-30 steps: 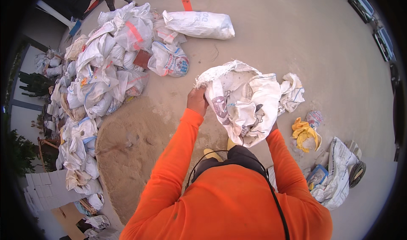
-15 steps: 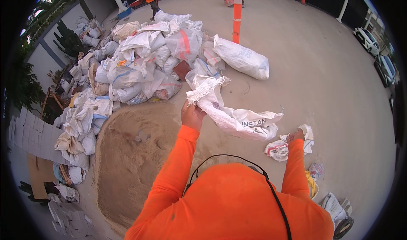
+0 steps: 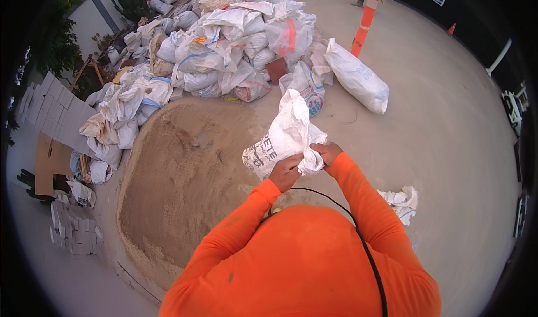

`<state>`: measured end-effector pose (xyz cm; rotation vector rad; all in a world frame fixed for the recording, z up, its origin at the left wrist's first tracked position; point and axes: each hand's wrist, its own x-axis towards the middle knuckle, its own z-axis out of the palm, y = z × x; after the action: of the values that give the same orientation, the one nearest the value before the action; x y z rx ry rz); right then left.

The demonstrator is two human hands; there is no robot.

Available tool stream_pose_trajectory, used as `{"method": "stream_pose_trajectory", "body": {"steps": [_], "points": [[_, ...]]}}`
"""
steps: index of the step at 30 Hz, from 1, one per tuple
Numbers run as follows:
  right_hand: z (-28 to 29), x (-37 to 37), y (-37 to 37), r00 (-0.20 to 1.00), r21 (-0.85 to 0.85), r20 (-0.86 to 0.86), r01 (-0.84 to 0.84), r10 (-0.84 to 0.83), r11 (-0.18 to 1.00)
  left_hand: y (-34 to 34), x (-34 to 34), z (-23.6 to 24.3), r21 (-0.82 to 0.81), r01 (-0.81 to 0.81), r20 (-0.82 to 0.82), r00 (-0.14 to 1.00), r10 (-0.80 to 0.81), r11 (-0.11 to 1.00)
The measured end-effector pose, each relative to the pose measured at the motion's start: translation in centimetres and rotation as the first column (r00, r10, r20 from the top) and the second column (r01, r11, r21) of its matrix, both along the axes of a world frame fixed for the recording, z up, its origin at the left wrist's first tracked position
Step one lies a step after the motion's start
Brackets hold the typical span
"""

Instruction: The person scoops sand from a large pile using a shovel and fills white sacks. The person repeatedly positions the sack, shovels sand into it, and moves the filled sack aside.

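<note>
A limp white woven sack (image 3: 284, 140) with dark print hangs in front of me, its frayed edge toward my body. My left hand (image 3: 286, 172) is closed on that edge at the near left. Beside it, my right hand (image 3: 328, 151) grips the same edge on the right. Just beyond the sack's left side lies a broad patch of sand (image 3: 185, 171) on the ground. Another crumpled white sack (image 3: 402, 204) lies on the concrete to the right of my right arm.
Beyond the sand rises a large heap of filled white sacks (image 3: 224, 42). One full sack (image 3: 358, 76) lies apart, near an orange post (image 3: 366, 22). Stacked grey blocks (image 3: 59, 112) and cardboard (image 3: 51, 163) stand at left. Two people are partly visible at the far edge.
My right hand has left the crumpled sack on the ground and now grips the white sack beside my left hand. The sack has turned and shifted; the view has swung right.
</note>
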<state>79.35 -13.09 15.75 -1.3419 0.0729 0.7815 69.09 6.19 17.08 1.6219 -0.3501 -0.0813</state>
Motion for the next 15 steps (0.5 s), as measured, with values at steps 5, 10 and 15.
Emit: {"method": "stream_pose_trajectory", "body": {"steps": [5,10,15], "points": [[-0.2,-2.0,2.6,0.82,-0.339,0.557,0.083,0.129,0.937,5.3,-3.8,-1.5,-0.251,-0.333,-0.374,0.899,0.226,0.909],[2.2,-6.1,4.8,0.561,-0.458,0.689,-0.154,0.459,0.875,5.8,-2.1,0.3,-0.022,-0.533,-0.566,0.704,0.429,0.846],[2.8,-7.7,4.7,0.43,-0.571,0.678,-0.204,0.596,0.796,7.9,1.8,-5.7,0.104,-0.251,-0.638,0.726,0.258,0.962]]}}
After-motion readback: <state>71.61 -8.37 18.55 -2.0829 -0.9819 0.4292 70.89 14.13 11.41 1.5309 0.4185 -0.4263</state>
